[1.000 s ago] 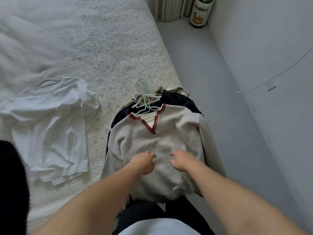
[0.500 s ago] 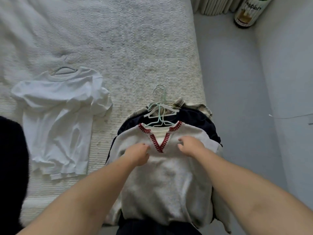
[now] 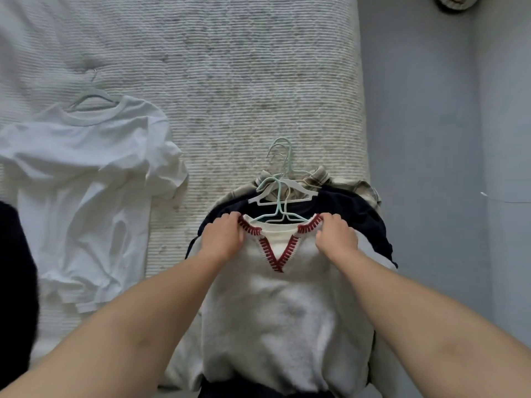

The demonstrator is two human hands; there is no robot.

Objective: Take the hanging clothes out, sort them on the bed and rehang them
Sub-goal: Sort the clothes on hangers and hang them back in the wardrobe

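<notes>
White ribbed bed (image 3: 230, 67); grey floor (image 3: 416, 139)

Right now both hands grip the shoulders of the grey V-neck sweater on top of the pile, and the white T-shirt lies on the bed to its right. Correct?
Not quite. In the head view the white T-shirt lies to the sweater's left, not right. The rest holds: the left hand and right hand grip the shoulders of the grey V-neck sweater on top of the pile.
</notes>
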